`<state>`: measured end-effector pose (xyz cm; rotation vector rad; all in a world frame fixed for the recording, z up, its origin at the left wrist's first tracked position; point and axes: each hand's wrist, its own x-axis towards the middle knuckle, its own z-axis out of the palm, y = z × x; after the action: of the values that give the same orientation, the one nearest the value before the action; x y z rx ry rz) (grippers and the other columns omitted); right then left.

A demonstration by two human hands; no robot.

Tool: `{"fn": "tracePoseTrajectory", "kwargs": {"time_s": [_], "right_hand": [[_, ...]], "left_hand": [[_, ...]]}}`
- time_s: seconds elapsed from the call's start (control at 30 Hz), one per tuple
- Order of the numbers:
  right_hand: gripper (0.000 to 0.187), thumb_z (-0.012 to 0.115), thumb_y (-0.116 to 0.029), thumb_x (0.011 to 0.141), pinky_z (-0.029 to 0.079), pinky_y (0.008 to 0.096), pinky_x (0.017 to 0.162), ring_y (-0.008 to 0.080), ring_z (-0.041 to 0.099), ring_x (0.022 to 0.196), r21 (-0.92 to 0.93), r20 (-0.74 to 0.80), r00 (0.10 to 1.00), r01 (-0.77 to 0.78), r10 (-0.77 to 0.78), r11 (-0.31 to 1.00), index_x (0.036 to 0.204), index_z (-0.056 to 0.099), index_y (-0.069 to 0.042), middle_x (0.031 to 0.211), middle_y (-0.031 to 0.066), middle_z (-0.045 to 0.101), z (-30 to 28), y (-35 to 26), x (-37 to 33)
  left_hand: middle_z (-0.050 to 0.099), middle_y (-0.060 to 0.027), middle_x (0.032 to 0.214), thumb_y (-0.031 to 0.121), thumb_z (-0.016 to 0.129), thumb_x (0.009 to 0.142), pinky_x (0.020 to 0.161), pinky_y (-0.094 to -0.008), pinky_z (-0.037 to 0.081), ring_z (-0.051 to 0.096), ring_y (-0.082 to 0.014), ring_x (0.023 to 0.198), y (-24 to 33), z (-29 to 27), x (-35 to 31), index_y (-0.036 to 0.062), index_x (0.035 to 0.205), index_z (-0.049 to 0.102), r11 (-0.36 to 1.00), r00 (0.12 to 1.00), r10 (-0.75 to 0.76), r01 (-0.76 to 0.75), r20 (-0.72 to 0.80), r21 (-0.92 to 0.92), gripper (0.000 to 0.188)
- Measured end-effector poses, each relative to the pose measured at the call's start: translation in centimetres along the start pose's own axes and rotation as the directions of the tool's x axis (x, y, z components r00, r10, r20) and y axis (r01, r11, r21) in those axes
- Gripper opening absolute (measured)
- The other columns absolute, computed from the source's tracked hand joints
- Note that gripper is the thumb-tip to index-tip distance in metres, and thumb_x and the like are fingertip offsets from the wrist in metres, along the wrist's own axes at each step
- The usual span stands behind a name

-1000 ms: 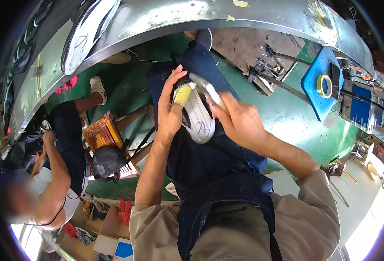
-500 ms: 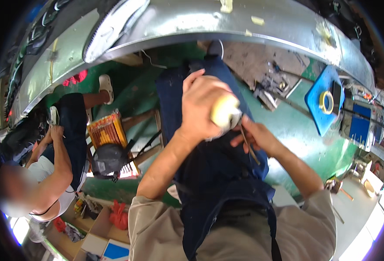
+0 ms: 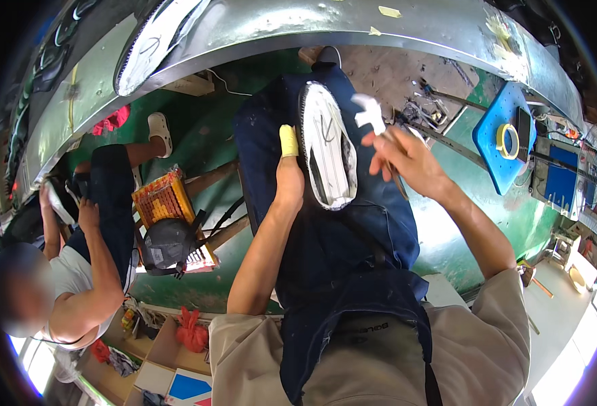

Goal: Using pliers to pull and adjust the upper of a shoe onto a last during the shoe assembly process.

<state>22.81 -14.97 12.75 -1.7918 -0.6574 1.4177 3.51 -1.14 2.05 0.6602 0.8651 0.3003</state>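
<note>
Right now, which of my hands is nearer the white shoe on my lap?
Your left hand. It is at the left edge of the white shoe. Your right hand, gripping a hammer, is off to the shoe's right, apart from it.

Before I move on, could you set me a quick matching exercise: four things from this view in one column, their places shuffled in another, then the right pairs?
Things
1. hammer
2. roll of tape
3. white shoe
4. yellow wrap

Places
A. around the thumb of the left hand
B. underside up over the dark blue apron
C. in the right hand
D. on the blue board

Right pairs: 1-C, 2-D, 3-B, 4-A
</note>
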Motion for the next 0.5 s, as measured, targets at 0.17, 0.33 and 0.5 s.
{"fn": "tracePoseTrajectory", "kwargs": {"time_s": [0.17,0.33,0.5], "right_hand": [[0.047,0.052,-0.043,0.107,0.057,0.0280,0.069,0.0128,0.068,0.082,-0.101,0.392,0.909,-0.107,0.138,0.989,0.124,0.062,-0.001,0.109,0.0069,0.071,0.0,0.1,-1.4],[0.036,0.054,-0.037,0.108,0.057,0.0333,0.068,0.0163,0.070,0.083,-0.259,0.185,0.979,0.137,-0.090,0.956,0.114,0.059,-0.002,0.103,0.0077,0.072,3.3,-0.1,-0.7],[0.033,0.057,-0.031,0.106,0.050,0.0366,0.060,0.0193,0.067,0.070,-0.110,0.088,0.994,-0.052,0.062,0.993,0.093,0.055,-0.001,0.079,0.0111,0.065,5.0,0.0,-1.4]], "left_hand": [[0.047,-0.0103,0.155,0.049,0.031,0.112,0.119,-0.0345,0.034,0.048,-0.0191,0.139,0.3,1.8,-0.8,0.0054,0.160,0.032,0.969,0.965,0.235,-0.241,0.115,0.048,0.065],[0.042,-0.0125,0.158,0.049,0.027,0.112,0.121,-0.0351,0.031,0.041,-0.0210,0.144,0.7,2.2,-1.1,0.0053,0.163,0.023,0.955,0.952,0.254,-0.275,0.173,0.111,0.067],[0.040,-0.0124,0.159,0.050,0.026,0.112,0.121,-0.0340,0.030,0.040,-0.0214,0.145,0.1,1.0,-1.7,0.0060,0.163,0.024,0.906,0.930,0.296,-0.345,0.218,0.245,0.067]]}}
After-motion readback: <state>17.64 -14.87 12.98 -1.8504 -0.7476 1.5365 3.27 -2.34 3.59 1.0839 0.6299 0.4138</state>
